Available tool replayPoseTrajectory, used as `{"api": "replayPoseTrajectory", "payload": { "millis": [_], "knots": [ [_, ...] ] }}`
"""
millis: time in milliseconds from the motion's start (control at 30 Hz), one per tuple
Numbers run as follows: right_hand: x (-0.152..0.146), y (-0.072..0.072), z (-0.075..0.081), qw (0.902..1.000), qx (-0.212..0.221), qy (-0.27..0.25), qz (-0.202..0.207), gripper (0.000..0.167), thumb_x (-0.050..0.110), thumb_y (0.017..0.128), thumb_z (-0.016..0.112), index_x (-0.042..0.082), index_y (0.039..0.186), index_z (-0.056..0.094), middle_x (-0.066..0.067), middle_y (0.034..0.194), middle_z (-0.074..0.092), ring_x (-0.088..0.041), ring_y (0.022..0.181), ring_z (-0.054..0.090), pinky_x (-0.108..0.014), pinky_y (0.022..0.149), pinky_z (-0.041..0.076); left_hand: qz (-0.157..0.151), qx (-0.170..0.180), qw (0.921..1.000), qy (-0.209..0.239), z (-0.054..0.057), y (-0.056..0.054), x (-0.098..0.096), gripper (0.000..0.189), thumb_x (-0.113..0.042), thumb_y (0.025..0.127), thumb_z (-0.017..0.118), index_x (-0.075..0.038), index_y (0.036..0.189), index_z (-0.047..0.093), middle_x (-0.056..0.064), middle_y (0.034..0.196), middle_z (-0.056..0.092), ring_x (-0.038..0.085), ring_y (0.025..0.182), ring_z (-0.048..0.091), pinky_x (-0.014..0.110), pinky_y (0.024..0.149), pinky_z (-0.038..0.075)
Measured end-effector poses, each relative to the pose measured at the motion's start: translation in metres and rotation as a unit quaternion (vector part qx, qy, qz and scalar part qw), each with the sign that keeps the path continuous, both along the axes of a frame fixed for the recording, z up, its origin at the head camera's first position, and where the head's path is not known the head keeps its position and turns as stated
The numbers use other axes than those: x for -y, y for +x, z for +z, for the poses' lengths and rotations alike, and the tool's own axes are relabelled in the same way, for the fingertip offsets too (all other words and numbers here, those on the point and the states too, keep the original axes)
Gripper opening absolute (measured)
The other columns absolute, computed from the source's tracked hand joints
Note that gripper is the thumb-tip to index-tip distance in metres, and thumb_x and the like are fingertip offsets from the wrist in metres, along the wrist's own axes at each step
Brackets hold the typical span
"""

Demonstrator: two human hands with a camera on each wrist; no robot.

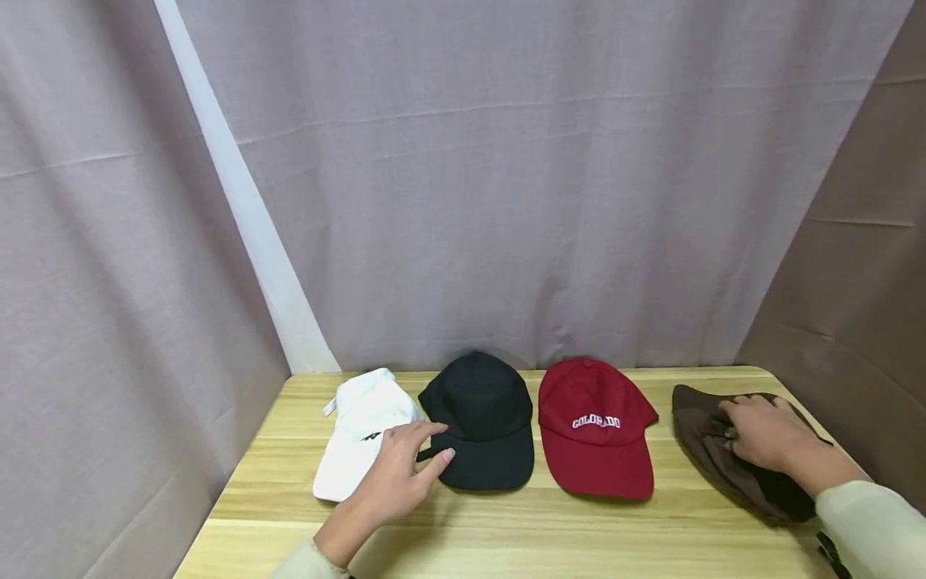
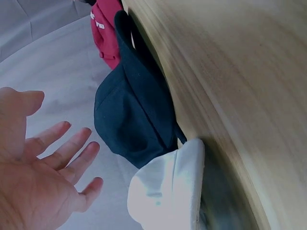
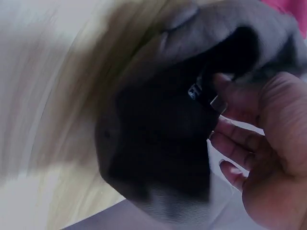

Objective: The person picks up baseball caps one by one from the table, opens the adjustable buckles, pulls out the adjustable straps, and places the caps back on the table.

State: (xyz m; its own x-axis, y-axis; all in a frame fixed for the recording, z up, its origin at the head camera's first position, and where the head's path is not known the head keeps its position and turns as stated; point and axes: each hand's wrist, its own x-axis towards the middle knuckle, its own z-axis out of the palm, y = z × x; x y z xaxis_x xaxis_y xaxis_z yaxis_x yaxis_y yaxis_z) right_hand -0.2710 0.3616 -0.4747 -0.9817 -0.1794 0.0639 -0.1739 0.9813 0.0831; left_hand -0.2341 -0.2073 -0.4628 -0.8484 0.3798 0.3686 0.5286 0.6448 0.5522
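My right hand (image 1: 768, 433) pinches the edge of a dark brown hat (image 1: 705, 434) at the right end of the table. In the right wrist view the hat (image 3: 158, 139) is tilted, its dark inside showing, with thumb and fingers on either side of the edge near a small lettered label (image 3: 194, 90). My left hand (image 1: 396, 470) is held over the table with fingers apart, in front of the white cap (image 1: 372, 410) and the black cap (image 1: 481, 410). Nothing is between its fingers in the left wrist view.
A red cap (image 1: 595, 426) lettered COLORADO lies between the black cap and the brown hat. The caps stand in a row on a wooden table (image 1: 550, 539). Grey curtains (image 1: 506, 201) hang behind the table and at its sides.
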Motion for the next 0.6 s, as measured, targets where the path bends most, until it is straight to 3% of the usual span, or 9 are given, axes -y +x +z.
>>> {"api": "replayPoseTrajectory", "payload": {
  "millis": [67,200,300,400,467,600],
  "knots": [
    [-0.002,0.000,0.000,0.9999,0.005,0.012,-0.002,0.051,0.013,0.085,0.082,-0.013,0.125,0.066,-0.036,0.122,0.069,-0.060,0.116,0.059,-0.074,0.099,0.042,0.002,-0.001,1.0000,0.003,0.000,-0.001,0.001,0.037,-0.032,0.104,0.069,-0.012,0.136,0.070,0.007,0.134,0.073,0.034,0.133,0.062,0.058,0.114,0.038],
    [-0.006,-0.001,0.002,1.0000,-0.003,-0.007,0.003,0.049,0.011,0.085,0.082,-0.014,0.123,0.067,-0.032,0.112,0.072,-0.057,0.106,0.063,-0.070,0.091,0.046,0.007,-0.002,0.9999,0.008,0.000,-0.003,0.004,0.037,-0.033,0.104,0.069,-0.013,0.135,0.070,0.005,0.132,0.074,0.032,0.132,0.064,0.057,0.115,0.039],
    [-0.009,0.000,0.008,0.9981,-0.001,-0.062,0.006,0.035,0.009,0.089,0.078,-0.013,0.113,0.067,-0.018,0.092,0.070,-0.040,0.085,0.065,-0.055,0.075,0.050,0.007,0.001,0.9999,0.011,-0.001,-0.004,0.006,0.037,-0.033,0.104,0.069,-0.013,0.135,0.071,0.004,0.132,0.074,0.031,0.131,0.065,0.058,0.115,0.039],
    [-0.010,0.003,0.021,0.9934,0.014,-0.113,0.009,0.017,0.004,0.093,0.070,-0.007,0.104,0.064,-0.007,0.081,0.061,-0.025,0.074,0.055,-0.043,0.067,0.044,0.004,0.010,0.9998,0.016,-0.003,-0.005,0.007,0.036,-0.033,0.104,0.069,-0.013,0.135,0.071,0.004,0.132,0.074,0.030,0.130,0.065,0.059,0.115,0.039],
    [-0.008,0.005,0.035,0.9912,0.023,-0.130,0.003,0.016,0.003,0.095,0.065,-0.008,0.107,0.063,-0.009,0.084,0.065,-0.025,0.076,0.058,-0.042,0.066,0.044,0.004,0.013,0.9998,0.017,-0.003,-0.005,0.007,0.036,-0.034,0.105,0.069,-0.014,0.135,0.071,0.004,0.132,0.074,0.029,0.131,0.065,0.059,0.115,0.038],
    [-0.001,0.008,0.062,0.9884,0.033,-0.148,-0.006,0.040,0.004,0.097,0.062,-0.017,0.131,0.059,-0.028,0.103,0.073,-0.036,0.086,0.069,-0.043,0.066,0.049,0.004,0.014,0.9998,0.017,-0.004,-0.005,0.007,0.037,-0.035,0.105,0.068,-0.014,0.135,0.071,0.003,0.132,0.074,0.029,0.131,0.065,0.058,0.116,0.039]
  ]
}}
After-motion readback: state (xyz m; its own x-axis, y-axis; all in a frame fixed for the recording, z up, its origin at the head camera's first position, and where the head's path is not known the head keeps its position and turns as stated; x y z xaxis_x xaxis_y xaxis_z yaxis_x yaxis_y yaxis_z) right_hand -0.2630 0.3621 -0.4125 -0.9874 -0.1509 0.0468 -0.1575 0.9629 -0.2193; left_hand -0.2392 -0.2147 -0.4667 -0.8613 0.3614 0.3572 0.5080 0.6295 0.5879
